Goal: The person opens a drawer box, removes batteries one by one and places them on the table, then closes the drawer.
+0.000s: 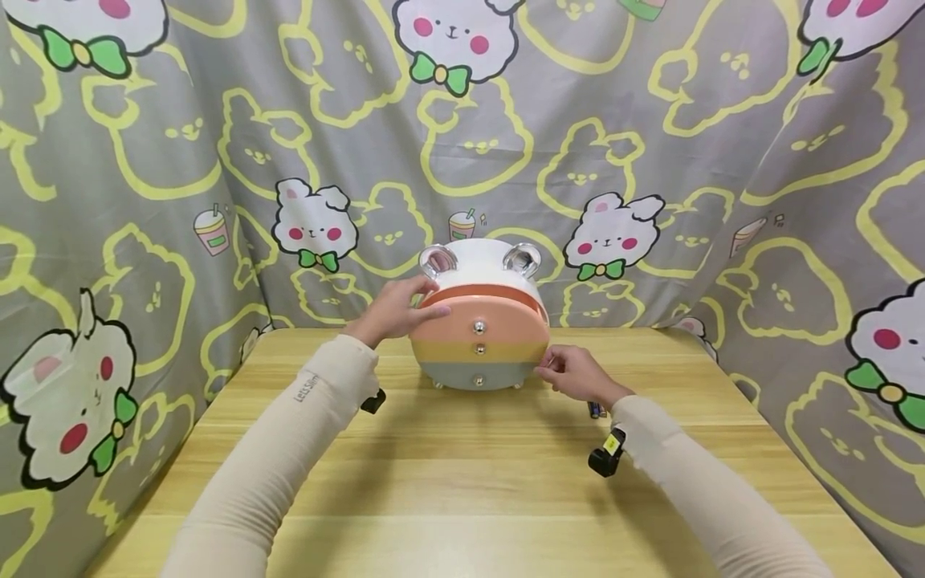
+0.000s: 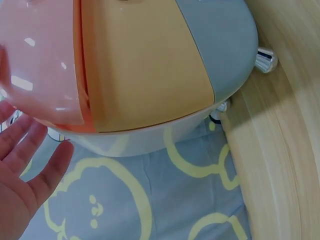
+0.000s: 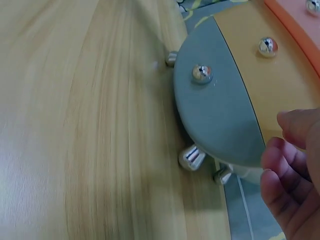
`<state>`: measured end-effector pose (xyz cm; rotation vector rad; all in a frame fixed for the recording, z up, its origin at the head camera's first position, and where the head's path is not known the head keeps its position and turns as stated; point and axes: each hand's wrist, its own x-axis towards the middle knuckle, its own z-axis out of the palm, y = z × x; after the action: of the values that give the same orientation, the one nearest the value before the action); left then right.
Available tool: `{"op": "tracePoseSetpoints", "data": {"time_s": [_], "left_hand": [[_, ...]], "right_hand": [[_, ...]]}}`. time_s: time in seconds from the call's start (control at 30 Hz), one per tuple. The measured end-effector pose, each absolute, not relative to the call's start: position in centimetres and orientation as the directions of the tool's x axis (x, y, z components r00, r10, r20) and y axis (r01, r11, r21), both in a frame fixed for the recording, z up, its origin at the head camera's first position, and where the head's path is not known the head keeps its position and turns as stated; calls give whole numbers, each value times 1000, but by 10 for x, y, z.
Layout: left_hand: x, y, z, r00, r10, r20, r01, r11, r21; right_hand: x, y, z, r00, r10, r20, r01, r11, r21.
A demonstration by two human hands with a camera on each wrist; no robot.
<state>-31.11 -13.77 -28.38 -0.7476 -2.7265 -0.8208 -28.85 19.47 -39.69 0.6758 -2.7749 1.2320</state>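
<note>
A small cabinet [image 1: 480, 353] with rounded sides stands on the table. Its drawer fronts are peach, yellow and grey-blue, each with a silver ball knob; clear round ears top the white body. The peach top drawer [image 1: 499, 309] sticks out, leaving a gap above it. My left hand [image 1: 393, 309] is at that drawer's upper left edge, thumb across its front; in the left wrist view the fingers [image 2: 52, 172] are extended and spread beside the edge. My right hand [image 1: 576, 372], its fingers loosely bent, is by the cabinet's lower right side. Nothing shows between its thumb and fingers [image 3: 282, 195].
Small dark cylinders, seemingly batteries [image 1: 596, 410], lie on the wooden table [image 1: 462, 490] beside my right wrist. Black wrist cameras [image 1: 605, 454] hang below both forearms. A patterned grey curtain [image 1: 477, 177] surrounds the table's back and sides.
</note>
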Motion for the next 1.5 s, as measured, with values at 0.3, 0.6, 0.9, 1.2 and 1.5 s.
{"op": "tracePoseSetpoints", "data": {"time_s": [0.3,0.6,0.9,1.2,1.5], "left_hand": [[-317,-133,-287,-824,375,424,551,702,450],[-320,-130,-291,-824,320,467,540,692,479],[-322,-128,-294,-820,293,493,543,672,503],[-325,-127,-296,-809,285,514,550,673,493],[-327,-125,-297,-804,280,524,555,669,494]], "right_hand": [[-289,178,-390,-882,-412,231,-449,578,-682],[-292,158,-390,-817,-474,327,-560,520,-645],[-296,139,-392,-759,-541,362,-632,481,-607],[-299,125,-389,-708,-578,406,-701,505,-503],[-302,118,-389,-695,-584,419,-715,501,-487]]}}
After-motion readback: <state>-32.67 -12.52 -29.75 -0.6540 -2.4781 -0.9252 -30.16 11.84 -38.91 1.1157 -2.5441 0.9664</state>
